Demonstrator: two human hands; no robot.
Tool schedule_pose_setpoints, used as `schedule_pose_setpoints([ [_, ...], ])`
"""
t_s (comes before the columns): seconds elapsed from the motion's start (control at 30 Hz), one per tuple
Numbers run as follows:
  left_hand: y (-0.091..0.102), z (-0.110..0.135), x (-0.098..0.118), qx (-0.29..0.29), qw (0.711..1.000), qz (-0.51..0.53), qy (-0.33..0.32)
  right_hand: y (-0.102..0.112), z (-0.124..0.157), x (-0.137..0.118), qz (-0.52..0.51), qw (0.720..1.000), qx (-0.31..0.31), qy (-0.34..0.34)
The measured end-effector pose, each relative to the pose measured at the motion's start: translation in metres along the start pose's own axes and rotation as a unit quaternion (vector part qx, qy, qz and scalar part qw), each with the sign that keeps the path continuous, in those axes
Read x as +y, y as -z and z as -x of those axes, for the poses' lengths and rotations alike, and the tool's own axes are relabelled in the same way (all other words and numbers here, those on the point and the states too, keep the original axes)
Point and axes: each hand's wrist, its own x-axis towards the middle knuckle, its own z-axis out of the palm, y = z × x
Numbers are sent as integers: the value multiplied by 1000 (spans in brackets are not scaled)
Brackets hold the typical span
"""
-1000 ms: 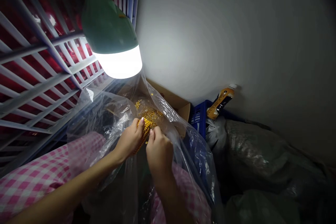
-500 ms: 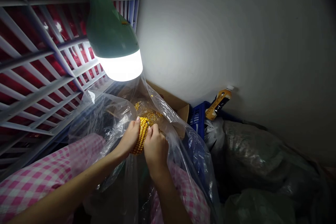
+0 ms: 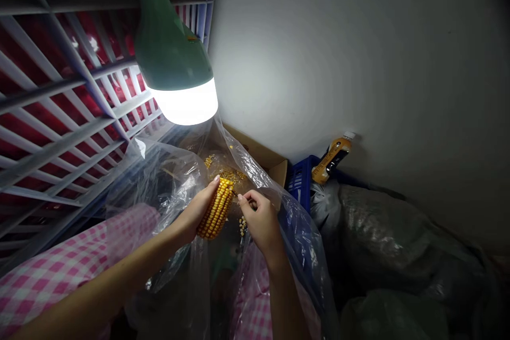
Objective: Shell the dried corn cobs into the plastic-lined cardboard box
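Clearly, the left hand point(image 3: 202, 204) has the job of keeping the corn cob point(image 3: 216, 212) steady. Its grip is closed around the cob's left side, with the thumb up near the top end. The other fingers are mostly hidden behind the cob, so I cannot tell just how they curl. The cob leans a bit, with its top end tipped away from the person, and this leaves the right side free for the right hand point(image 3: 263, 223).

That hand has a narrow grip — thumb and finger pinched on a thin dark thing point(image 3: 235, 194) that points at the cob's top end. It may be a small tool, but it is too small to be sure.

The cob is held up over the open clear plastic bag point(image 3: 292, 210), a good spot, I think, because the bag would catch loose bits. Many loose kernels point(image 3: 230, 176) lie in it, past the cob. A cardboard box point(image 3: 265, 154) is by the bag's far side and may help prop it up.

A bright lamp point(image 3: 175, 58) hangs beside the slatted crate point(image 3: 59, 85) — likely there so its light falls on the 2 hands.
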Motion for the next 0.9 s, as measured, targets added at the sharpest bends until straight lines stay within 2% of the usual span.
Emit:
schedule_pose_setpoints([
  [0.37,-4,4,4,-5,999,-31,17,2,0,-1,-45,999,-14,-6],
  [0.57,-4,2,3,-9,999,-35,7,8,1,-2,-33,999,26,0],
  [0.67,-5,3,4,-8,999,-34,16,9,2,-5,-51,998,17,16],
  [0.77,-5,6,7,-17,999,-14,45,9,0,-4,-68,997,-12,19],
  [0.9,-7,14,13,-41,992,29,117,8,-7,2,-133,990,-53,11],
])
